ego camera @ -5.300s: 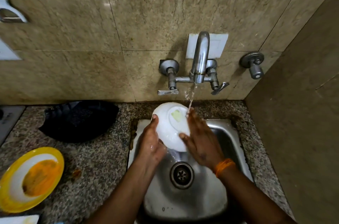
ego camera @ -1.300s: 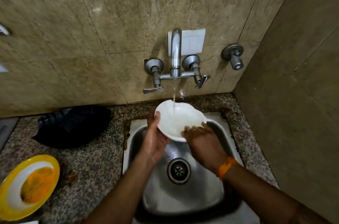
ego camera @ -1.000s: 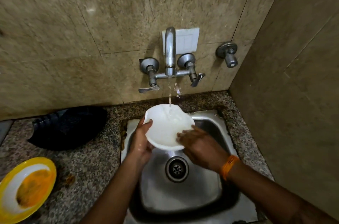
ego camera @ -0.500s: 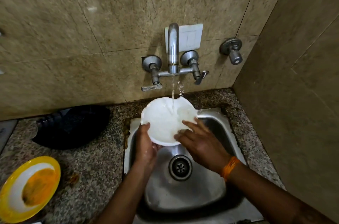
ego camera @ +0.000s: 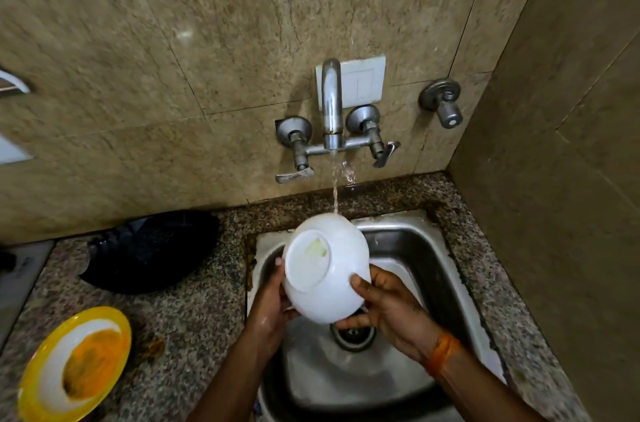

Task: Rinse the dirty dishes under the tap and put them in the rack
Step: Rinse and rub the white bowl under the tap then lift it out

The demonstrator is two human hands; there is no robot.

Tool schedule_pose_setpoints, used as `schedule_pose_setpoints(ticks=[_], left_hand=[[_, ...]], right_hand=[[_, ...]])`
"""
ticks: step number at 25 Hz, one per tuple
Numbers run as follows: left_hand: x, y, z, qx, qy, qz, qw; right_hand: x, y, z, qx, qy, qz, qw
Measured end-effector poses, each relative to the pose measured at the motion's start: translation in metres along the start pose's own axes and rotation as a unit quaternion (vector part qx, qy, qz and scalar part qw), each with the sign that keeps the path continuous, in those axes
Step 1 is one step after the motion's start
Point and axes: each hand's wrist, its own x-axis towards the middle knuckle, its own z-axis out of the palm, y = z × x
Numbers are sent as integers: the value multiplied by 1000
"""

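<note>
white bowl (ego camera: pixel 327 269) flipped base-up over the sink (ego camera: pixel 433 248), tap (ego camera: pixel 331 103) stream hitting its far rim, left hand (ego camera: pixel 273 304) and right hand (ego camera: pixel 391 309) fingers both grasping it

I see a speckled granite counter (ego camera: pixel 194 324) running along the tiled wall, with a steel sink (ego camera: pixel 433 269) set into its right end. A black pan (ego camera: pixel 152 248) lies at the back edge, left of the sink. A yellow plate (ego camera: pixel 74 364), smeared orange, sits near the front-left corner.
</note>
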Motion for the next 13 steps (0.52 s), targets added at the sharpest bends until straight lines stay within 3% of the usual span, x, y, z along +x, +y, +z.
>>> schedule_pose_setpoints(ticks=[2, 4, 8, 10, 13], left_hand=[[-5, -7, -12, -98, -33, -8, 995], [-15, -14, -19, -187, -73, -30, 979], [-30, -25, -24, -247, -89, -18, 965], [-35, -22, -27, -252, -89, -2, 964], [-44, -20, -33, -266, -88, 29, 960]], right_hand=[[2, 6, -11, 93, 8, 46, 995], [1, 7, -21, 110, 16, 72, 991], [-5, -1, -21, -23, 52, 91, 994], [0, -18, -19, -119, 116, 24, 986], [19, -72, -15, -129, 228, -111, 959]])
